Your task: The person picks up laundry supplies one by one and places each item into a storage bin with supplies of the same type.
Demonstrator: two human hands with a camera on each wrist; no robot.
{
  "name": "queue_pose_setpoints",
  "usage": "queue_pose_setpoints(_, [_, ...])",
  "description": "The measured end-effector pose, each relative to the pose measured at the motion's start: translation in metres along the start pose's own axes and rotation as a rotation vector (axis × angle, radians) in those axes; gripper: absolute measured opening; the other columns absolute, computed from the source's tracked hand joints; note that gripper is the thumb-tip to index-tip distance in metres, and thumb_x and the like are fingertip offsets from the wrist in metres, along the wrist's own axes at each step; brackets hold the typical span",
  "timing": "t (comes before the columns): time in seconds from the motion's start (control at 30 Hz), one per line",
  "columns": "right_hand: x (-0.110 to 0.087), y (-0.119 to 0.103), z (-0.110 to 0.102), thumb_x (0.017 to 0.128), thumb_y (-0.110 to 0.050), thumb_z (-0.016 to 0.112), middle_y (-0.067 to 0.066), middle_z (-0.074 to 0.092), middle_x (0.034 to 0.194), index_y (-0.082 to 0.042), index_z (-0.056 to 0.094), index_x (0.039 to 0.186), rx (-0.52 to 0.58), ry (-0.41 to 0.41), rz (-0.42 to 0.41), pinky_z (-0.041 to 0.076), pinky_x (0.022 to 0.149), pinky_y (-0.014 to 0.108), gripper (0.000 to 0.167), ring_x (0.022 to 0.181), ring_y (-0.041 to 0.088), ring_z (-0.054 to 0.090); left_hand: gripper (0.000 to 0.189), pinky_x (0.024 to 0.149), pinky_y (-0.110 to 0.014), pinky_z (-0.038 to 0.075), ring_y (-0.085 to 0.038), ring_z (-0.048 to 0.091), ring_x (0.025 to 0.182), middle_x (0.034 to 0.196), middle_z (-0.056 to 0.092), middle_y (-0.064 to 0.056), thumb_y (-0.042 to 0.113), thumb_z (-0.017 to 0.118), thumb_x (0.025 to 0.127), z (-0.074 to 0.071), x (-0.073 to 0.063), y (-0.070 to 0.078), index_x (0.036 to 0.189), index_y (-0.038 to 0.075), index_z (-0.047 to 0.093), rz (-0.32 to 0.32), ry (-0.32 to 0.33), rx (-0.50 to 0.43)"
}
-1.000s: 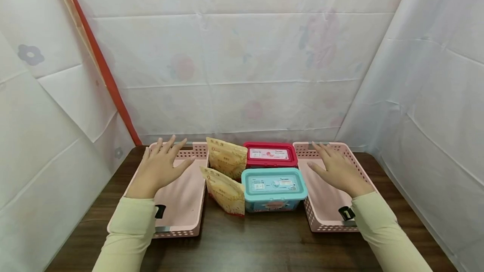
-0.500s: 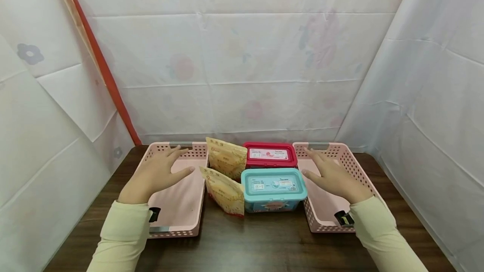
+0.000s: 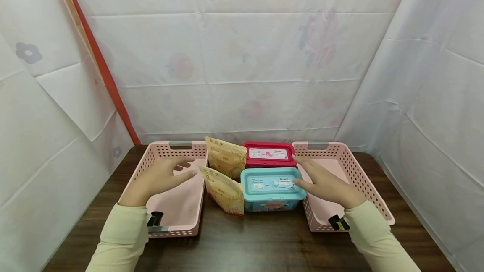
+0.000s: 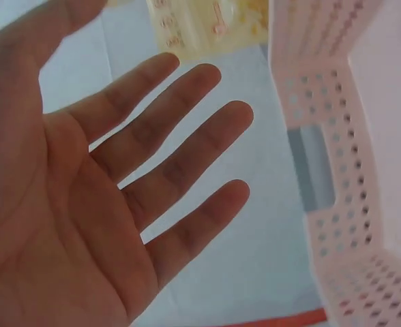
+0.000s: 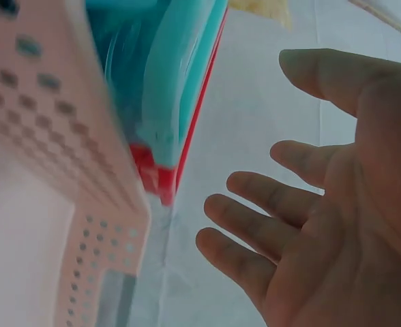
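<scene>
My left hand (image 3: pixel 156 179) hovers over the left pink basket (image 3: pixel 198 217), its fingers loosely bent and holding nothing. In the left wrist view the palm and spread fingers (image 4: pixel 187 160) show beside the basket's perforated end wall. My right hand (image 3: pixel 330 184) hangs over the right pink basket (image 3: pixel 315 223), its thumb and fingertips overlapping the edge of the teal lidded box (image 3: pixel 274 190) in the head view. Behind that box sits a red lidded box (image 3: pixel 270 154). Two yellow pouches stand left of the boxes, a rear pouch (image 3: pixel 227 156) and a front pouch (image 3: pixel 224 192).
The boxes and pouches are between the two baskets on a dark wooden table (image 3: pixel 257 242). A pale patterned sheet (image 3: pixel 242 62) hangs behind and at both sides. An orange-red strip (image 3: pixel 102 62) runs down the left corner.
My right hand has moved left from over its basket toward the teal box. My left hand has drawn back and turned, its fingers bending. Boxes, pouches and baskets have stayed put.
</scene>
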State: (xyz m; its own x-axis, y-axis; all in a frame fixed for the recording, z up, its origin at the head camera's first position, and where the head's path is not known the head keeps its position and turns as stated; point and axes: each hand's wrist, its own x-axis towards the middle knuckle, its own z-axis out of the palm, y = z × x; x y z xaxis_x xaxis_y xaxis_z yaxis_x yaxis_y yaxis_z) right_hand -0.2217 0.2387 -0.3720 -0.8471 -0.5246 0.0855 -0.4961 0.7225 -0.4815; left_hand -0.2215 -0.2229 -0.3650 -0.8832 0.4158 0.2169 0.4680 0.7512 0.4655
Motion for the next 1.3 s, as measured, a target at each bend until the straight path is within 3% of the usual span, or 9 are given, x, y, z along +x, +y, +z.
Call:
queue_pose_setpoints(0.27, [0.002, -0.009, 0.009, 0.102, -0.036, 0.061, 0.015, 0.030, 0.159, -0.009, 0.020, 0.160, 0.076, -0.068, -0.019, 0.031, 0.112, 0.059, 0.076, 0.145, 0.034, 0.029, 0.041, 0.086, -0.049, 0.055, -0.032, 0.066, 0.106, 0.117, 0.069, -0.012, 0.036, 0.063, 0.100, 0.008, -0.004, 0.003, 0.131, 0.010, 0.064, -0.064, -0.067, -0.180])
queue_pose_setpoints(0.53, [0.005, -0.016, 0.018, 0.101, -0.038, 0.062, 0.012, 0.029, 0.160, -0.010, 0.022, 0.160, 0.112, -0.075, -0.026, 0.030, 0.112, 0.058, 0.077, 0.145, 0.032, 0.029, 0.036, 0.085, -0.049, 0.055, -0.030, 0.068, 0.100, 0.115, 0.070, -0.011, 0.033, 0.063, 0.100, 0.015, -0.005, 0.007, 0.126, 0.009, 0.067, -0.132, -0.025, -0.237])
queue_pose_setpoints(0.87, [0.012, -0.027, 0.033, 0.100, -0.038, 0.063, 0.008, 0.037, 0.156, -0.010, 0.031, 0.158, 0.123, -0.016, -0.082, 0.036, 0.110, 0.056, 0.071, 0.142, 0.028, 0.036, 0.040, 0.088, -0.048, 0.053, -0.031, 0.065, 0.104, 0.114, 0.069, -0.013, 0.029, 0.066, 0.098, 0.027, -0.006, 0.016, 0.126, 0.001, 0.063, -0.266, 0.015, -0.409])
queue_pose_setpoints(1.3, [0.024, -0.044, 0.059, 0.100, -0.036, 0.063, 0.008, 0.057, 0.139, -0.006, 0.053, 0.143, 0.150, 0.078, -0.149, 0.048, 0.100, 0.050, 0.054, 0.128, 0.024, 0.053, 0.039, 0.093, -0.046, 0.048, -0.035, 0.058, 0.113, 0.119, 0.062, -0.018, 0.018, 0.064, 0.098, 0.045, -0.003, 0.020, 0.128, -0.006, 0.056, -0.306, 0.037, -0.550])
